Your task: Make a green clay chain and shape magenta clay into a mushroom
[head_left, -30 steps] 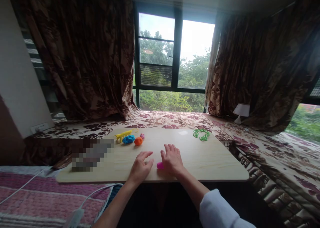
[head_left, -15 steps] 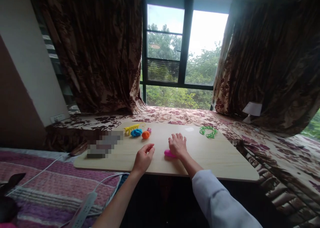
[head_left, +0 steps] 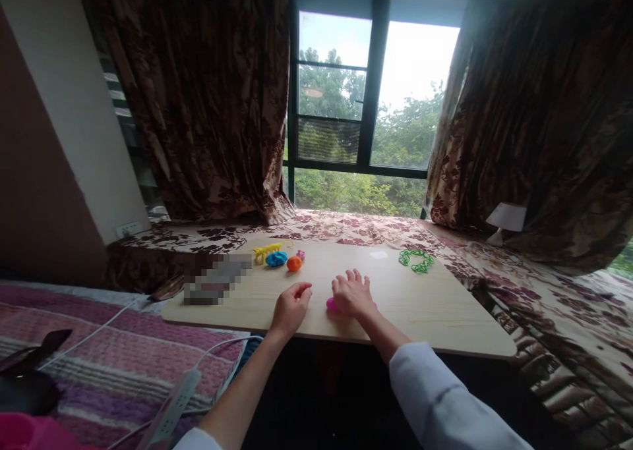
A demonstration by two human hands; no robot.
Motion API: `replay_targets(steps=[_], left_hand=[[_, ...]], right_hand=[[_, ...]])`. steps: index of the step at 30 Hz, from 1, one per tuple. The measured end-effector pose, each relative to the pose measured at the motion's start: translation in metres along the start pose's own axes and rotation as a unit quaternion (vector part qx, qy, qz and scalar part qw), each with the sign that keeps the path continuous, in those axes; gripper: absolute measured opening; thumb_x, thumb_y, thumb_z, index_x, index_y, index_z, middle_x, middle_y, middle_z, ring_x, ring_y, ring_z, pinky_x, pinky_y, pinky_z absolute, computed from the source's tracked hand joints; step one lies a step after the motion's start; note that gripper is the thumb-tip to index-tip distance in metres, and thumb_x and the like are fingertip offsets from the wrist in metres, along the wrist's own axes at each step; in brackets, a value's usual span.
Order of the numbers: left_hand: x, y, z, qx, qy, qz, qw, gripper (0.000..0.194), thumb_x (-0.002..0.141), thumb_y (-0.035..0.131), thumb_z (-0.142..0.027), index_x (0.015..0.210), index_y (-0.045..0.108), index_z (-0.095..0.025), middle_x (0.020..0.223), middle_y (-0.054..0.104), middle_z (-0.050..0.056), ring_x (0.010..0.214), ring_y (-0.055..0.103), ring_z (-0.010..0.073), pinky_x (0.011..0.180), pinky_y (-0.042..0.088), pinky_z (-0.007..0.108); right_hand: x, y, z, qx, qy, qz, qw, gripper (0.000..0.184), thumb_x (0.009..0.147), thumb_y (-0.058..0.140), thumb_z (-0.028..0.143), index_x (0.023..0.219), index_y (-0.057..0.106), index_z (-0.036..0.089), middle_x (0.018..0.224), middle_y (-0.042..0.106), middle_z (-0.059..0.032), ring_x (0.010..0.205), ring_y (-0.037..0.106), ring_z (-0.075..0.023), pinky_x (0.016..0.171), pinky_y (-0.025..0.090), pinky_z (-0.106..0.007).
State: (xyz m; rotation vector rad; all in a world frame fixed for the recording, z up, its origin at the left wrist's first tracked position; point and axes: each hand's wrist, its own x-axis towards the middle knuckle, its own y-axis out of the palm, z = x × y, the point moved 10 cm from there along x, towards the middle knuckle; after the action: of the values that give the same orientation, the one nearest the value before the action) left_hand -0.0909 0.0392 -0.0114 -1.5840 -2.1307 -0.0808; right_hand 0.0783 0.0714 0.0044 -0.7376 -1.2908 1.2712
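In the head view, a pink piece (head_left: 332, 304) lies on the pale tabletop (head_left: 420, 318) near its front edge, its long axis running left to right, roughly along that edge; both ends show from under the right hand (head_left: 353, 293). That hand is palm down over it, fingers spread and not clenched. The left hand (head_left: 291, 307) is loosely curled beside it, well apart from the orange ball (head_left: 293, 263); whether it pinches anything, I cannot tell.

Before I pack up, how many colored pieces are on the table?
6: yellow, blue, orange and small pink, clustered back left; green, back right; magenta, partly under the right hand. The pixelated area could hide more.
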Motion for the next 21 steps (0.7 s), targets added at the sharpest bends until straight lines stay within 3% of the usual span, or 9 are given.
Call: replay_targets(steps=[4,12,16,19,21], left_hand=[[0.000,-0.001,0.001,0.011,0.007,0.005,1.000,0.031,0.073,0.052,-0.038,0.091,0.065,-0.016,0.079,0.069,0.005,0.075,0.063,0.0192,0.070,0.048,0.030],[-0.002,0.002,0.000,0.027,0.018,-0.004,0.999,0.028,0.075,0.050,-0.035,0.089,0.065,-0.016,0.081,0.069,0.005,0.074,0.063,0.0186,0.072,0.047,0.030],[-0.004,-0.002,-0.011,0.059,0.042,-0.021,0.997,0.030,0.075,0.048,-0.032,0.095,0.063,-0.016,0.084,0.068,0.005,0.075,0.062,0.0181,0.073,0.047,0.030],[0.003,-0.031,-0.021,0.098,0.070,-0.056,0.991,0.035,0.076,0.047,-0.030,0.106,0.058,-0.017,0.091,0.065,0.006,0.084,0.060,0.0187,0.082,0.045,0.031],[0.014,-0.073,-0.025,0.183,0.095,-0.114,0.972,0.037,0.076,0.048,-0.030,0.110,0.055,-0.018,0.096,0.062,0.007,0.092,0.057,0.0207,0.089,0.040,0.033]], right_hand=[[0.019,-0.006,-0.003,-0.002,0.007,-0.014,1.000,0.038,0.091,0.025,0.032,0.109,0.055,0.015,0.129,0.041,-0.0160,0.124,0.024,-0.0308,0.096,0.015,-0.054],[-0.050,-0.006,0.031,-0.006,-0.081,-0.029,0.996,0.043,0.090,0.023,0.047,0.122,0.046,0.028,0.133,0.040,-0.0050,0.130,0.014,-0.0238,0.103,0.004,-0.045],[-0.048,-0.004,0.029,0.003,-0.066,-0.017,0.998,0.042,0.090,0.025,0.046,0.115,0.052,0.026,0.130,0.043,-0.0069,0.128,0.019,-0.0260,0.101,0.009,-0.047],[-0.035,-0.002,0.028,0.004,-0.064,-0.014,0.998,0.040,0.090,0.025,0.045,0.102,0.058,0.025,0.127,0.046,-0.0076,0.127,0.021,-0.0266,0.099,0.013,-0.048],[-0.030,0.001,0.028,-0.002,-0.071,-0.012,0.997,0.038,0.090,0.026,0.044,0.100,0.058,0.026,0.126,0.046,-0.0071,0.127,0.021,-0.0264,0.098,0.013,-0.049]])
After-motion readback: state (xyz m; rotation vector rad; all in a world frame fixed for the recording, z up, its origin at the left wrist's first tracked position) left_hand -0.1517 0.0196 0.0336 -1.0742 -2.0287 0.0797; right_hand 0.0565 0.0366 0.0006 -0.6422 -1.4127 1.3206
